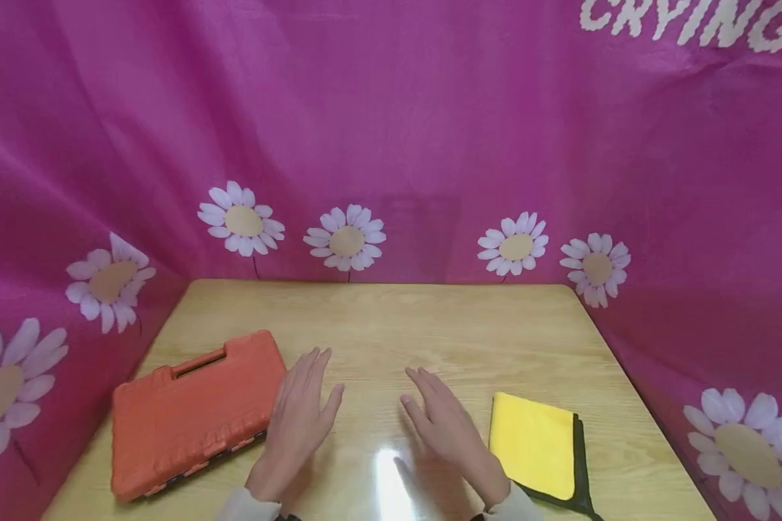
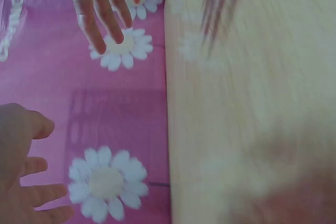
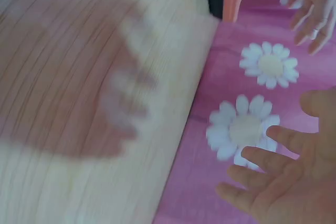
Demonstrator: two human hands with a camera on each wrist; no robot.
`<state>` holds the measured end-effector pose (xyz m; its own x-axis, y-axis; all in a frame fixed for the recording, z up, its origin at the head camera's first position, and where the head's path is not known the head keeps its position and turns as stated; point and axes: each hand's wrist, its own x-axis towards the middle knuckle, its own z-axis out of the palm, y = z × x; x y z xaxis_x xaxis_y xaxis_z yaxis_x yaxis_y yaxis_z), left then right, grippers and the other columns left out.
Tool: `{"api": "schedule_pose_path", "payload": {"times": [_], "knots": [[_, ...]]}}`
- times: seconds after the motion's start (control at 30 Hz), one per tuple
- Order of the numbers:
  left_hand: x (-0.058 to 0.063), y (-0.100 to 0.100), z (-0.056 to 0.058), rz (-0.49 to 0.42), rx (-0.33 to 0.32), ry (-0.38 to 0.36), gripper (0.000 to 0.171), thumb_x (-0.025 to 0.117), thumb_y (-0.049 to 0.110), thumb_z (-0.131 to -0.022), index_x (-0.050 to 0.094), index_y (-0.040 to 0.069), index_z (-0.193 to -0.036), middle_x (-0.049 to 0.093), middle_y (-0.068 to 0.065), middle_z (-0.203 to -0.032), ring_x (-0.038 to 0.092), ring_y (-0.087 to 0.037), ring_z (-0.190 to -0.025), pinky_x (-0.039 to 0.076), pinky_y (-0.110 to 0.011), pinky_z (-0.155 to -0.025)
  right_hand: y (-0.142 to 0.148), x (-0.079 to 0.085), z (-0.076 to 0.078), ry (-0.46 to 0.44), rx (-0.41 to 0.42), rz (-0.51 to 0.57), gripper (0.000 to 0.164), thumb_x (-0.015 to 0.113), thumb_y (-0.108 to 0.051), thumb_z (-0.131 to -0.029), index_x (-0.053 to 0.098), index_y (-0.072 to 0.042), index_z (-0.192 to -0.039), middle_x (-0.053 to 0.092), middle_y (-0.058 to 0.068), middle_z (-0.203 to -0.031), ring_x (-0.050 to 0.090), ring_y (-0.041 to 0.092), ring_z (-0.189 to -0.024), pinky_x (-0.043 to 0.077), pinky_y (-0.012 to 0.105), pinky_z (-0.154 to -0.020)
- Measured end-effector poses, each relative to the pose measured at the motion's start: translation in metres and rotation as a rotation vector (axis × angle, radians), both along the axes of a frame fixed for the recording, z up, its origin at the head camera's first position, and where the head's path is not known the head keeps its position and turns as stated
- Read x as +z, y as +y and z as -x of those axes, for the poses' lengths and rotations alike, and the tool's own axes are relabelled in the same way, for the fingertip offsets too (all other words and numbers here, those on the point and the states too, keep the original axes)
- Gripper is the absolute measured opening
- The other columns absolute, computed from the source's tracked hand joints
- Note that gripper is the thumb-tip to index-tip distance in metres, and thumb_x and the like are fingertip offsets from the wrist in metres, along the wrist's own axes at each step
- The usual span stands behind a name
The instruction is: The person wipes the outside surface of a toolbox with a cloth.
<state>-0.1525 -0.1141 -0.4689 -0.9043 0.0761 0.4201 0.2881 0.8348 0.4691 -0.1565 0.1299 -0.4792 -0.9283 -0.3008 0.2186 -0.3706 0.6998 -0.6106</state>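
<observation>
An orange-red carry case (image 1: 195,416) is lying on its broad face at the left of a wood-grain worktop (image 1: 391,311), its recessed handle (image 1: 198,362) facing the far side and its dark latches (image 1: 218,456) showing along the near edge. Beside its right end, a person's left hand (image 1: 300,420) is hanging over the worktop, its fingers (image 1: 303,373) stretching forward straight and loose, the thumb standing apart; in the head view the hand is partly covering the case's edge, and whether the two are touching cannot be told. Across a gap, the right hand (image 1: 446,430) is mirroring the pose, its relaxed fingers, spreading in the right wrist view, pointing ahead and inward, gripping nothing. Just to its right, a yellow cloth (image 1: 534,445) with black edging is lying flat, a dark strip trailing from its near corner; the right wrist is passing close to its left side. Pale sleeves (image 1: 515,506) are reaching in from the bottom, and a bright reflection (image 1: 391,481) is gleaming between the forearms. Behind and along both sides, a magenta curtain (image 1: 417,130) is enclosing the worktop, displaying large white daisies (image 1: 345,241) and, at upper right, the white letters "CRYING" (image 1: 691,22).
</observation>
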Motion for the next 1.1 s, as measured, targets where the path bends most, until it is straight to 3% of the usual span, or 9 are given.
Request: {"api": "schedule_pose_path", "payload": {"times": [0.1,0.27,0.53,0.6,0.77,0.83,0.93,1.1], "knots": [[-0.009,-0.020,-0.009,-0.084,0.052,-0.072,0.055,0.066,0.023,-0.097,0.048,0.003,-0.145,0.048,-0.020,-0.146,0.041,-0.040,-0.135,0.033,-0.061,-0.109,-0.020,-0.004,0.002,-0.071,0.072,0.075,0.054,0.047,-0.035,-0.107,0.044,-0.001,-0.148,0.044,0.021,-0.150,0.039,0.038,-0.139,0.032,0.054,-0.112],[-0.018,-0.054,-0.020,-0.141,0.163,-0.212,0.054,0.062,0.023,-0.099,0.045,0.002,-0.146,0.046,-0.021,-0.146,0.038,-0.042,-0.135,0.031,-0.061,-0.109,-0.052,-0.011,0.008,-0.154,0.160,0.163,0.058,0.045,-0.036,-0.107,0.038,0.004,-0.149,0.042,0.022,-0.150,0.039,0.038,-0.139,0.035,0.053,-0.111],[-0.029,-0.112,-0.038,-0.155,0.342,-0.430,0.062,0.057,0.026,-0.100,0.034,-0.007,-0.147,0.037,-0.034,-0.145,0.032,-0.054,-0.131,0.030,-0.068,-0.103,-0.101,-0.031,0.004,-0.281,0.147,0.251,0.071,0.046,-0.042,-0.106,0.029,0.008,-0.152,0.041,0.025,-0.150,0.038,0.038,-0.139,0.033,0.054,-0.112],[-0.031,-0.125,-0.041,-0.164,0.370,-0.428,0.062,0.058,0.023,-0.100,0.034,-0.010,-0.146,0.036,-0.036,-0.142,0.031,-0.057,-0.129,0.029,-0.069,-0.103,-0.112,-0.035,0.002,-0.306,0.141,0.269,0.071,0.048,-0.042,-0.105,0.030,0.008,-0.152,0.042,0.026,-0.149,0.039,0.040,-0.138,0.033,0.055,-0.111],[-0.034,-0.153,-0.045,-0.184,0.436,-0.334,0.062,0.062,0.016,-0.096,0.035,-0.015,-0.142,0.034,-0.041,-0.139,0.023,-0.060,-0.131,0.019,-0.070,-0.106,-0.137,-0.038,0.004,-0.362,0.135,0.319,0.073,0.050,-0.042,-0.104,0.030,0.010,-0.151,0.044,0.029,-0.147,0.045,0.041,-0.133,0.034,0.054,-0.111],[-0.035,-0.164,-0.046,-0.187,0.477,-0.336,0.062,0.063,0.017,-0.095,0.036,-0.014,-0.141,0.029,-0.043,-0.141,0.017,-0.062,-0.133,0.015,-0.071,-0.107,-0.148,-0.039,0.007,-0.383,0.141,0.336,0.072,0.050,-0.040,-0.104,0.029,0.011,-0.151,0.046,0.029,-0.144,0.048,0.039,-0.131,0.036,0.052,-0.110],[-0.036,-0.181,-0.046,-0.196,0.525,-0.400,0.066,0.065,0.023,-0.094,0.035,-0.012,-0.140,0.019,-0.045,-0.144,0.009,-0.065,-0.134,0.014,-0.074,-0.105,-0.165,-0.039,0.011,-0.408,0.150,0.345,0.071,0.052,-0.035,-0.104,0.029,0.014,-0.149,0.060,0.026,-0.128,0.062,0.033,-0.114,0.046,0.046,-0.102],[-0.043,-0.202,-0.051,-0.237,0.582,-0.539,0.081,0.065,0.039,-0.093,0.027,-0.011,-0.144,0.010,-0.045,-0.146,0.007,-0.067,-0.132,0.018,-0.077,-0.101,-0.189,-0.043,0.020,-0.436,0.160,0.342,0.061,0.055,-0.032,-0.103,0.039,0.006,-0.149,0.066,0.011,-0.117,0.059,0.014,-0.091,0.050,0.034,-0.091]]}}
